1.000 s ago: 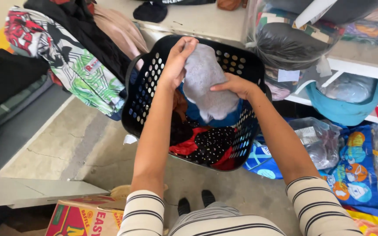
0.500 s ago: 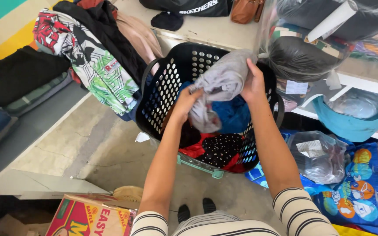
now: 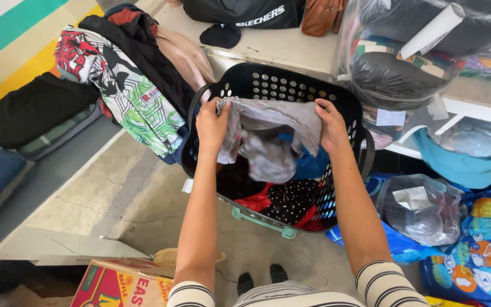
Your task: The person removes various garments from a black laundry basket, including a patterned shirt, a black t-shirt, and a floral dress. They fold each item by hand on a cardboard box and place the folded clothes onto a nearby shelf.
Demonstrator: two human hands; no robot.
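A grey garment [image 3: 268, 136] hangs spread between both my hands above a black perforated laundry basket [image 3: 274, 85]. My left hand [image 3: 211, 126] grips its left edge and my right hand [image 3: 332, 125] grips its right edge. Inside the basket, under the garment, lie a blue cloth [image 3: 312, 166], a black dotted cloth [image 3: 291, 199] and a red piece [image 3: 257, 202]. The basket stands on the concrete floor in front of me.
A heap of clothes [image 3: 132, 79] with a printed white and green garment lies left of the basket on a ledge. Folded dark items [image 3: 35, 111] sit further left. Plastic bags [image 3: 421, 207] and a shelf [image 3: 473, 108] stand at the right. A cardboard box [image 3: 120, 284] is by my feet.
Both hands have moved apart along the grey garment, which was bunched before and now hangs stretched open over the basket. The view has shifted a little.
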